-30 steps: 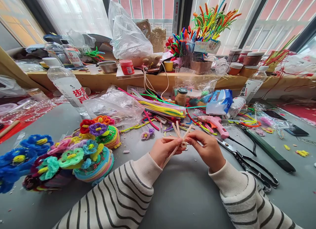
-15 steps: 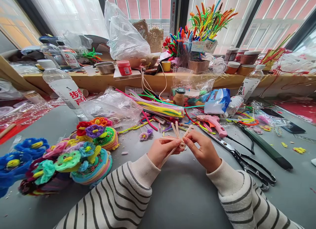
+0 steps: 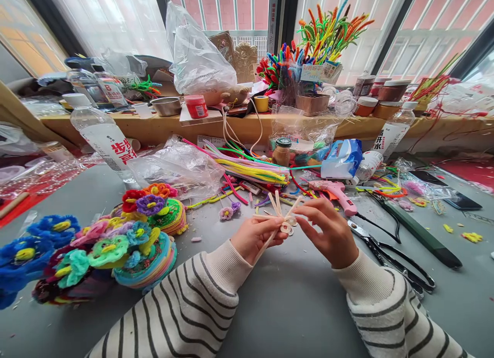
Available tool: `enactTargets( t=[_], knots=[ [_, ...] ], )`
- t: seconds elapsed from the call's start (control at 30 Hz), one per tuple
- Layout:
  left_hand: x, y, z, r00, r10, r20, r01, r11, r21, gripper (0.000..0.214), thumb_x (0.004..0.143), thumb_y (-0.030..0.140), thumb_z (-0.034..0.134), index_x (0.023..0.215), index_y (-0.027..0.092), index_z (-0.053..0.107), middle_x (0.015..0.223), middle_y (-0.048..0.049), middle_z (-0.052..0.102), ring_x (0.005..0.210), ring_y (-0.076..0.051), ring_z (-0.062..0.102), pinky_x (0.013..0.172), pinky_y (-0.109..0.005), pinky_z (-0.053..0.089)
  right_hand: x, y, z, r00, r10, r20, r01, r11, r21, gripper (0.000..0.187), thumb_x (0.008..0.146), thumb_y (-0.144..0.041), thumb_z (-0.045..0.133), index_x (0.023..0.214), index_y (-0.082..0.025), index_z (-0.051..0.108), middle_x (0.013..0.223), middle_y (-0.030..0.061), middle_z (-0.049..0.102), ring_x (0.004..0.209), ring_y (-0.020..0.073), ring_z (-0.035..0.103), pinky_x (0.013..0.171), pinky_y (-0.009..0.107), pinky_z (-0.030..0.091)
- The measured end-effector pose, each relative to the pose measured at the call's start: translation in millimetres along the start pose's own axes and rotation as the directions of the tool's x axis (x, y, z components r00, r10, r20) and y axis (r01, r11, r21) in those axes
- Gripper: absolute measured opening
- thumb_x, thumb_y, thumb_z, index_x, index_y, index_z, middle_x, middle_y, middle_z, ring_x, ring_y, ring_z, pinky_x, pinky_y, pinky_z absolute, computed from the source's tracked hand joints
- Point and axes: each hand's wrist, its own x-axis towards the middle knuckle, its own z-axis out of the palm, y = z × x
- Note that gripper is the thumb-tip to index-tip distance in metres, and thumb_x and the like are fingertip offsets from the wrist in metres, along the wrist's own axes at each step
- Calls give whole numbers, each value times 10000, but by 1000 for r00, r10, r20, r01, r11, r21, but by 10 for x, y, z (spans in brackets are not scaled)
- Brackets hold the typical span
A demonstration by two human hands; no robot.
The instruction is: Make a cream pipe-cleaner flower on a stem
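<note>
Two hands, left hand (image 3: 257, 238) and right hand (image 3: 332, 235), fingers pinching beige pipe-cleaner bundle (image 3: 283, 217); bare tabletop (image 3: 287, 301) beneath; scissors (image 3: 391, 257) near right; flower stack (image 3: 144, 247) left.

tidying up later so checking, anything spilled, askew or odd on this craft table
Small yellow scraps lie strewn over the grey table at the far right, the black scissors lie loose close to the right sleeve, and a small bottle lies on its side by the glue gun. Nothing looks broken.
</note>
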Motion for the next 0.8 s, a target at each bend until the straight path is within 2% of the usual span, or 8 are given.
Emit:
enactTargets(
  t=[0.1,0.23,0.37,0.47,0.6,0.7,0.8],
  knots=[
    [-2,3,10,1000,-18,12,18,1000,-6,126,610,219,599,656,106,626,589,-23,597,517,-62,539,531,-154,404,-23,-5,1,992,-127,0,126,985,-119,214,731,-82,461,882,-221,522,747,38,516,661,127,483,597,246,413],
    [4,0,6,1000,-6,1,6,1000,18,128,605,226,603,647,106,623,582,-18,587,518,-58,531,518,-149,396,-38,-8,-19,963,-252,94,268,926,-264,229,731,-75,453,902,-205,533,751,46,557,656,142,486,585,254,402],
    [11,-11,-2,999,28,-34,-26,997,73,138,592,232,613,615,96,614,549,-15,570,505,-59,519,506,-154,391,-32,-15,-24,957,-254,143,286,913,-290,192,739,-93,447,865,-197,548,759,46,571,661,145,489,580,256,394],
    [13,-19,6,996,71,-63,-64,992,109,140,572,229,627,609,95,614,537,-15,568,501,-67,521,509,-164,393,-21,-34,2,980,-165,109,183,966,-185,155,740,-107,446,819,-194,548,732,39,555,677,139,490,593,250,399],
    [12,-20,24,984,160,-74,-145,974,175,144,570,233,626,608,94,621,547,-15,563,502,-75,524,511,-173,396,2,-85,40,995,53,79,-60,994,90,107,739,-135,443,770,-185,532,733,37,511,693,133,477,593,246,406],
    [9,-14,30,975,207,-76,-186,956,225,145,582,242,614,615,101,626,572,-13,560,515,-81,530,519,-182,402,21,-131,54,970,210,120,-232,950,211,74,731,-160,455,713,-177,525,699,29,490,597,116,444,507,233,386],
    [9,-9,26,960,271,-64,-240,921,306,157,578,255,612,616,103,628,594,-25,571,523,-99,532,517,-204,410,33,-162,65,918,351,183,-391,879,273,84,724,-210,474,664,-172,519,667,22,478,527,103,406,460,231,356]
  ],
)
